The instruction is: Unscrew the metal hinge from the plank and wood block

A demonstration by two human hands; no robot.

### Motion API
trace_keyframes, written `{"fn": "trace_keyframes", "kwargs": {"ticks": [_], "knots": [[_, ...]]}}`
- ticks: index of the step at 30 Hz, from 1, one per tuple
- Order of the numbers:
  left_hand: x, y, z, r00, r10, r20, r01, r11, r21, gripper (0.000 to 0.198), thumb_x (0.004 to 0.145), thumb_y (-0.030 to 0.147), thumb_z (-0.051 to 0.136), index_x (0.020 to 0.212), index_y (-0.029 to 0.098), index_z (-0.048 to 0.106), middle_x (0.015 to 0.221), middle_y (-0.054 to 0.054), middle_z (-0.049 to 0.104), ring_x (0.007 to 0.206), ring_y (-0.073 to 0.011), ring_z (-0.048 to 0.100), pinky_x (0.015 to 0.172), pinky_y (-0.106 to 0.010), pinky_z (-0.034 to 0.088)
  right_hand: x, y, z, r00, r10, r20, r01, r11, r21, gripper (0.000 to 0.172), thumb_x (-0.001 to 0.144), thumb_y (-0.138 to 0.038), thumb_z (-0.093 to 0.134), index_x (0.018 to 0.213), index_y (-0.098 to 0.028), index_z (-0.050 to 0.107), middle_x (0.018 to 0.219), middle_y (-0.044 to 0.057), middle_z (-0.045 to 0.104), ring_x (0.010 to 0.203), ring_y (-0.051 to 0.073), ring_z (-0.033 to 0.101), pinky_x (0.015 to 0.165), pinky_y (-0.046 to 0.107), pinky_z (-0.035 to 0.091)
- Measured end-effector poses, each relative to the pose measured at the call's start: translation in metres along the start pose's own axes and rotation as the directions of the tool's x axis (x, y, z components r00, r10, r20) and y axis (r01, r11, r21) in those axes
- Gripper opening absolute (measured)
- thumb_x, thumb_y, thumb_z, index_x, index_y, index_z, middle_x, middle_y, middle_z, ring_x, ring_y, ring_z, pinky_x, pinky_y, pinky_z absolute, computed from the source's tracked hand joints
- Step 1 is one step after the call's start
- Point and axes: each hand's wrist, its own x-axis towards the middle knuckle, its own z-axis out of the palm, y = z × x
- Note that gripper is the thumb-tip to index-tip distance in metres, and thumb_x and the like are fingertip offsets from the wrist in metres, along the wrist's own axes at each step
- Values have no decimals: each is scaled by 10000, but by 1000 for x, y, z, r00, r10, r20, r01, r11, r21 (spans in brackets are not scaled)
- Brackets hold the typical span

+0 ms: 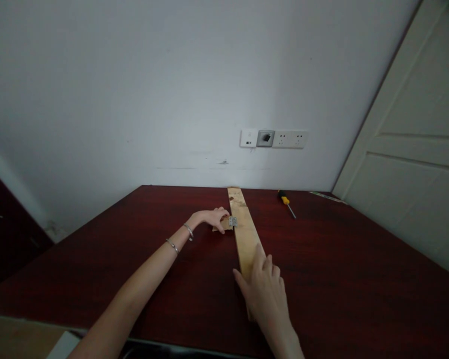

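Observation:
A long pale wooden plank (pixel 247 232) lies flat, running from near the wall toward me. A small metal hinge (pixel 233 222) sits at its left edge, bridging to a short piece of wood (pixel 227 225). My left hand (pixel 215 218) is closed on that short piece, thumb on the near side and fingers on the far side. Across the near part of the plank lies my right hand (pixel 264 286), its thumb at the left edge and its fingers over the right edge, gripping it. The palm hides part of the plank's near end.
The dark red table (pixel 340 279) stands against a white wall. A yellow and black screwdriver (pixel 286 201) lies to the plank's right, and a thin strip (pixel 327 197) at the back right corner. Wall sockets (pixel 289 139) are above the table; a white door (pixel 415 134) is at the right.

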Motion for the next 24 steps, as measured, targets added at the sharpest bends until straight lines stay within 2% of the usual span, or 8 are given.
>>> {"fn": "trace_keyframes", "kwargs": {"ticks": [3,6,8,10,14,17,19,24], "knots": [[-1,0,-3,1000,12,19,-12,1000,2,831,560,457,759,1273,158,453,1266,-108,456,1158,-275,455,994,-342,383,19,18,-17,991,-118,65,122,990,-64,762,874,-518,495,1452,-50,328,1361,314,468,1140,385,556,855,430,475],[-2,-4,-9,998,36,52,-32,996,-81,920,545,486,760,1336,179,405,1346,-112,448,1203,-287,457,1009,-351,378,68,52,-35,988,-150,34,153,981,-118,722,899,-510,446,1462,-78,311,1359,298,475,1170,410,531,866,474,462],[-1,-8,-13,995,65,79,-49,981,-186,988,553,495,748,1395,178,342,1426,-125,405,1248,-289,446,1021,-344,375,115,78,-40,992,-123,41,126,989,-82,744,902,-484,448,1484,-76,229,1274,278,547,1118,400,566,828,468,474],[1,-12,-16,991,72,113,-39,963,-265,1057,545,494,745,1433,141,291,1480,-157,348,1292,-296,421,1035,-335,370,166,103,-38,995,-8,96,11,999,-35,758,883,-445,501,1482,-84,207,1173,253,611,1096,396,585,827,471,467],[8,-21,-18,987,54,153,-8,957,-290,1131,507,507,769,1452,132,272,1509,-178,307,1343,-306,371,1072,-354,343,250,137,-22,988,73,139,-74,997,1,519,909,-349,475,1342,-66,441,1146,246,631,1095,335,610,845,402,459],[15,-28,-18,990,73,124,-37,961,-275,1050,526,531,773,1421,177,351,1467,-139,400,1299,-299,431,1044,-357,374,289,150,-6,979,120,163,-126,992,29,474,925,-388,458,1249,-49,526,1162,249,621,1121,302,599,838,356,459],[23,-32,-18,998,55,37,-42,959,-281,917,592,552,739,1366,171,431,1405,-123,484,1249,-288,484,1015,-340,399,305,155,6,972,147,181,-157,987,43,462,929,-411,465,1214,-57,549,1163,223,622,1102,270,605,839,347,470],[53,-40,-14,986,-58,-156,8,952,-305,548,901,514,399,1224,97,545,1319,-145,559,1202,-278,519,1023,-362,384,327,159,33,955,203,217,-220,974,57,389,916,-446,523,1163,-150,571,1145,86,622,989,200,622,847,415,515]]}}
